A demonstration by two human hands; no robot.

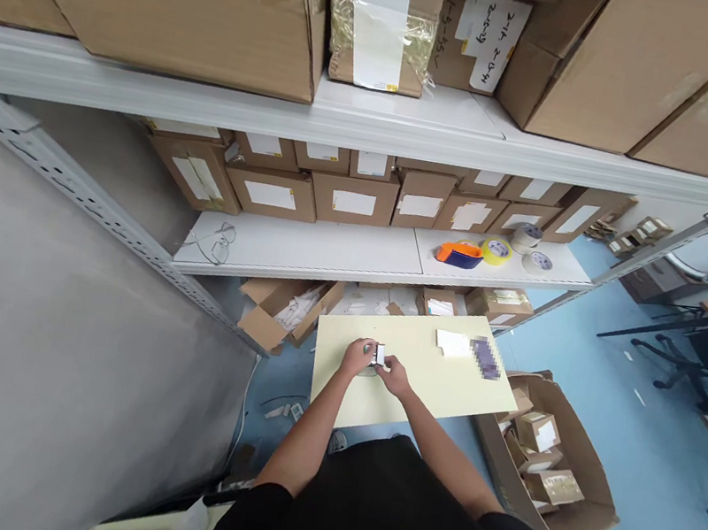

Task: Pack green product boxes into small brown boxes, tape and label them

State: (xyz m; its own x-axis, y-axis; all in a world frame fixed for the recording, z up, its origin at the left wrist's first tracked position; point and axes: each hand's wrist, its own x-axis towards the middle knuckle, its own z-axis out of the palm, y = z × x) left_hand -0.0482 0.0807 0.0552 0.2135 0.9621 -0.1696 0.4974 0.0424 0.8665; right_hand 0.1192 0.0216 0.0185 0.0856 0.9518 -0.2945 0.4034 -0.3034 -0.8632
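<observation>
Above the pale yellow tabletop (pixel 400 398), both my hands meet at a small flat object (pixel 379 355) with a white face and dark edges; its kind is too small to make out. My left hand (pixel 358 356) grips its left side with bent fingers. At its lower right, my right hand (pixel 394 376) pinches the edge. Beneath the hands a roundish pale thing (pixel 367 372) shows only in part. Farther right on the tabletop lie a white paper or card (pixel 452 344) and a blurred purple item (pixel 485 358).
Ahead stands a white metal shelf (pixel 303 244) with cardboard boxes, tape rolls (pixel 496 251), an orange and blue tape dispenser (pixel 459 255) and glasses (pixel 220 244). An open box of papers (pixel 293 309) is left of the table. A large carton (pixel 593 491) with small boxes stands right.
</observation>
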